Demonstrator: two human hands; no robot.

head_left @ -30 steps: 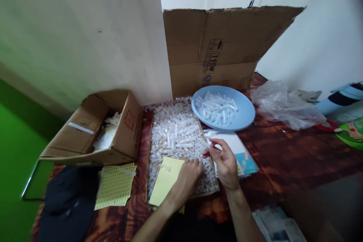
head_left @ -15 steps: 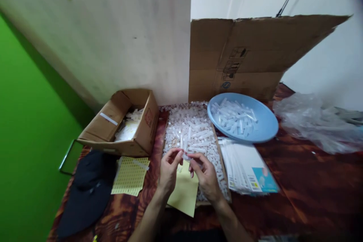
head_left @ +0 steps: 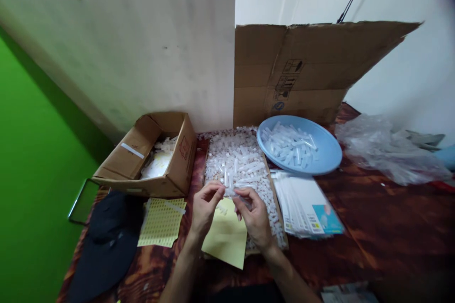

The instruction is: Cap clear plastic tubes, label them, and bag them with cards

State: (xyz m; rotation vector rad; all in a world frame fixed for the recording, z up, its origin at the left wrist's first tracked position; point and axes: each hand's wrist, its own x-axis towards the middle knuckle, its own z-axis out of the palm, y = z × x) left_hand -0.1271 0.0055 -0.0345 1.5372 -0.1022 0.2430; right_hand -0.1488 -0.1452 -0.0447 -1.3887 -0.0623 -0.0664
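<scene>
Both grips pinch one small clear tube (head_left: 232,192) between left hand (head_left: 205,207) and right hand (head_left: 254,215), above the yellow sheet (head_left: 225,241). Finished-looking tubes part-fill the blue bowl (head_left: 329,149); the tray heap (head_left: 241,163) on the bench looks largely unworked.

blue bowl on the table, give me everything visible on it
The blue bowl is a wide, shallow, round dish, pale blue, plastic by its look. It sits upright on the brown table, in front of the leaning cardboard sheet. Inside lies a loose heap of small clear tubes, piled toward its left half; the right half of the inside is bare. Its near rim meets or overlaps the stack of white cards, and its left rim sits beside the tray of tubes. Neither hand touches it.
</scene>
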